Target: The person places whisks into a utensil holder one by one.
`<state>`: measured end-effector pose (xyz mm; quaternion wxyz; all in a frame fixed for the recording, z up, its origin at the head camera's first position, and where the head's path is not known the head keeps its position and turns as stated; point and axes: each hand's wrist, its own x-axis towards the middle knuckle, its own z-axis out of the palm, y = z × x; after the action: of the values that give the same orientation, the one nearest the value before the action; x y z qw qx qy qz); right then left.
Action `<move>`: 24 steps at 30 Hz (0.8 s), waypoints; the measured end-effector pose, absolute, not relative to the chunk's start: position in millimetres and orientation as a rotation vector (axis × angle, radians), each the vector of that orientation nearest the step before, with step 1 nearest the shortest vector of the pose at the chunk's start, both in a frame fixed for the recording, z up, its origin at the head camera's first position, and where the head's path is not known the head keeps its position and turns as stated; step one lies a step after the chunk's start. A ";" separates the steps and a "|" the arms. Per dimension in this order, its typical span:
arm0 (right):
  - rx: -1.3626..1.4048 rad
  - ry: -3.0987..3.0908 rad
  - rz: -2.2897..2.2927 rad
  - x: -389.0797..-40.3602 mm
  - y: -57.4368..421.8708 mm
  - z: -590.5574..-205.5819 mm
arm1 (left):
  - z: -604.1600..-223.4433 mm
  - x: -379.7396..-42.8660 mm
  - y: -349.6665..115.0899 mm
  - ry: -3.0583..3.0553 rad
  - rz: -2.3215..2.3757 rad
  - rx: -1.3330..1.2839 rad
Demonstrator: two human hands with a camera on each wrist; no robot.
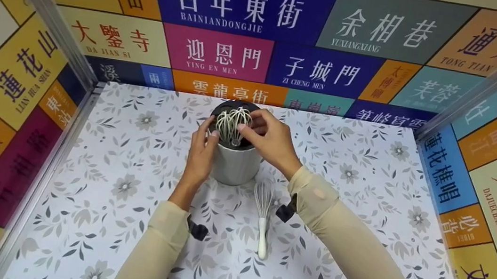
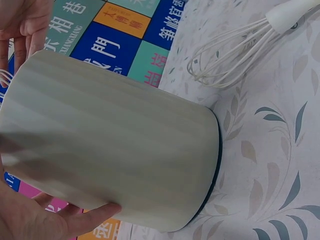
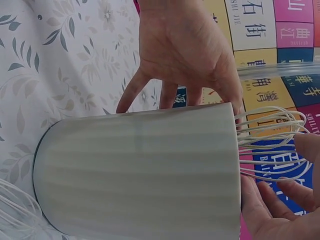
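Observation:
A pale grey cylindrical utensil holder (image 1: pixel 236 164) with a dark top stands upright on the table. Two whisks (image 1: pixel 229 125) are in it, their white wire heads sticking up above the rim. My left hand (image 1: pixel 202 152) rests against the holder's left side; its fingers (image 3: pixel 167 95) lie spread and fairly straight along the wall. With thumb and fingers my right hand (image 1: pixel 272 137) pinches the wire head of the right-hand whisk (image 3: pixel 275 165), just over the rim. The whisk handles are hidden inside the holder.
Another whisk (image 1: pixel 263 222) lies on the table in front of the holder, its wire head towards it and its white handle towards me. A floral cloth (image 1: pixel 124 186) covers the table. Panels with coloured signs (image 1: pixel 251 4) enclose the back and both sides.

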<state>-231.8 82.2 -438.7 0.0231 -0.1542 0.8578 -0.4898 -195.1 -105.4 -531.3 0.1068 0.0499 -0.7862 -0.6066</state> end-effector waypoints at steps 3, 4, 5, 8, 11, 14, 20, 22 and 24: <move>-0.466 2.632 -1.496 -230.3 83.2 -439.1 | -531.1 -194.5 -105.5 -2.315 -1.790 0.148; -0.459 2.622 -1.495 -229.5 83.8 -439.2 | -530.8 -194.3 -105.6 -2.315 -1.793 0.150; -0.453 2.609 -1.500 -228.7 84.7 -439.6 | -530.7 -194.3 -105.6 -2.315 -1.795 0.149; -0.423 2.564 -1.553 -226.1 88.4 -439.8 | -530.3 -194.4 -105.7 -2.315 -1.797 0.152; -0.396 2.495 -1.683 -222.4 93.9 -439.8 | -530.3 -195.0 -105.9 -2.316 -1.792 0.152; -0.355 2.415 -1.841 -218.9 101.5 -441.4 | -530.5 -194.8 -106.3 -2.315 -1.790 0.161; -0.235 2.397 -1.883 -212.2 124.7 -458.1 | -530.8 -194.8 -106.3 -2.301 -1.801 0.156; -0.197 2.405 -1.825 -208.4 133.2 -468.1 | -531.0 -195.0 -105.8 -2.293 -1.804 0.152; -0.165 2.406 -1.759 -203.9 140.9 -480.2 | -531.1 -195.6 -105.1 -2.283 -1.807 0.146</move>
<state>-203.9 140.9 -480.2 0.0782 -0.0551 0.8035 -0.5875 -195.6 -105.1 -531.1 0.1129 0.0499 -0.7781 -0.6159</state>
